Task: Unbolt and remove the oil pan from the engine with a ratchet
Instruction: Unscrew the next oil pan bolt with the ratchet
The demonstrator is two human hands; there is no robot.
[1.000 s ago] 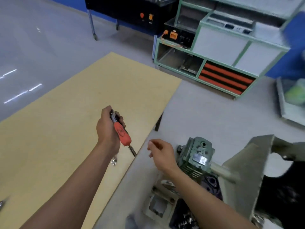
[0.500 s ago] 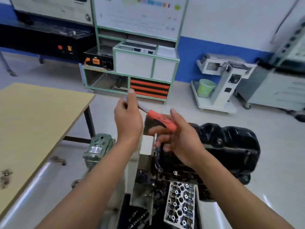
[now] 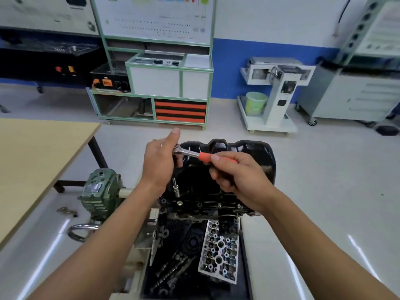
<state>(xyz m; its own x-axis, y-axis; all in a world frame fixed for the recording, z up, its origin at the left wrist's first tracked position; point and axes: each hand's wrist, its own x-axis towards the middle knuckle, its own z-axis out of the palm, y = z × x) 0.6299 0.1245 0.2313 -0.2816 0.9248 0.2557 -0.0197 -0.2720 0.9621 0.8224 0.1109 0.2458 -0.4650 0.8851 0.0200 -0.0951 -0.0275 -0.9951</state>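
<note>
The right hand is closed around the orange grip of the ratchet; the left hand steadies the ratchet head, thumb raised, fingers curled at the drive end. A long extension with socket hangs down from the head, its tip just above the near flange of the black oil pan. The pan sits uppermost on the inverted engine block, which is carried on a stand directly ahead of the person.

Step in hand, as judged: seating the socket on a flange bolt. To do it well, the extension should be kept square to the bolt head, the left hand pressing at the ratchet head while the right swings the handle in short arcs; a tilted socket may slip and round the bolt. Further bolts appear along the same flange, so the pan looks still fastened.

Surroundings: a cylinder head and loose camshafts lie in the tray below; a green gearbox with its crank stands at the left of the stand; a wooden surface lies further left. The raised wall of the pan stands close to the handle's path and may limit its swing.
</note>
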